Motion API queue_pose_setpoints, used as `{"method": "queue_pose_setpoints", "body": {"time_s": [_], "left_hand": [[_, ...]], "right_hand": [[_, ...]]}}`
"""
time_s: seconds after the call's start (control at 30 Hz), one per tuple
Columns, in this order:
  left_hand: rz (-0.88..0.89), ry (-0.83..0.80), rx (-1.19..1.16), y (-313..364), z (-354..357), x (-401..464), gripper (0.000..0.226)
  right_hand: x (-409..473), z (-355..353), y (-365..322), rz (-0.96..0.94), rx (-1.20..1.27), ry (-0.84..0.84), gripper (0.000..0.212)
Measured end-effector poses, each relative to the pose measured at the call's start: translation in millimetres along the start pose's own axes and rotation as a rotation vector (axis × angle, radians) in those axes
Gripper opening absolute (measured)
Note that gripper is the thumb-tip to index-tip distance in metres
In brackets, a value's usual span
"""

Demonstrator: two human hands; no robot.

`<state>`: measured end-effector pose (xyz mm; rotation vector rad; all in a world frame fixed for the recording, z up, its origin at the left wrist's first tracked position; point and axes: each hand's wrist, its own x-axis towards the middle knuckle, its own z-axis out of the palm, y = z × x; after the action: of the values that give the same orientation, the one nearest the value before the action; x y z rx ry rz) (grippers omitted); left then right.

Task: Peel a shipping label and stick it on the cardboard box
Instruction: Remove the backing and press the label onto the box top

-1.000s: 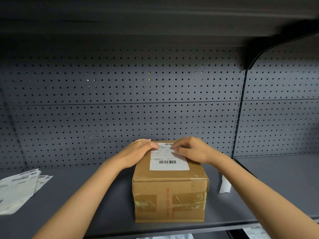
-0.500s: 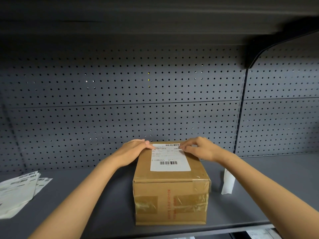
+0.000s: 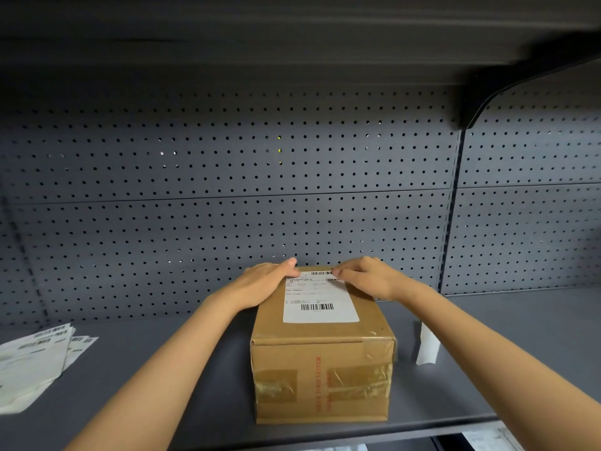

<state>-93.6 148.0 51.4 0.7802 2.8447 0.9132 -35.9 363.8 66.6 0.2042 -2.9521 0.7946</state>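
Note:
A taped brown cardboard box (image 3: 322, 379) stands on the grey shelf (image 3: 208, 385) near its front edge. A white shipping label (image 3: 320, 299) with barcodes lies flat on the box's top. My left hand (image 3: 265, 281) rests flat on the top's far left part, fingertips touching the label's far left corner. My right hand (image 3: 367, 276) presses its fingertips on the label's far right corner. Neither hand holds anything.
A pile of label sheets (image 3: 35, 356) lies at the shelf's left end. A white strip of backing paper (image 3: 427, 346) stands to the right of the box. A perforated back wall (image 3: 227, 190) and an upper shelf close the space.
My right hand slid from the label's middle to its far right corner. My left hand moved slightly farther back along the left edge. The box stayed put.

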Motion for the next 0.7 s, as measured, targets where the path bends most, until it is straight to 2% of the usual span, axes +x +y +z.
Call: {"method": "queue_pose_setpoints", "body": {"time_s": [0.13,0.27,0.43,0.7], "left_hand": [[-0.036,0.018,-0.057,-5.7,-8.5,-12.8,0.052],[0.085,0.029,-0.022,9.3,-3.3,-31.0,0.045],[0.197,-0.083,0.031,18.7,5.5,-57.8,0.043],[0.16,-0.054,0.009,-1.9,-2.4,-76.4,0.043]], "right_hand": [[-8.5,-5.4,4.1,0.003,0.012,-0.003,0.038],[-18.7,-0.8,-7.5,-0.092,0.048,0.051,0.031],[-33.9,15.4,-12.8,-0.258,0.019,-0.064,0.031],[-57.0,2.7,-0.2,-0.189,0.142,-0.024,0.031]]}}
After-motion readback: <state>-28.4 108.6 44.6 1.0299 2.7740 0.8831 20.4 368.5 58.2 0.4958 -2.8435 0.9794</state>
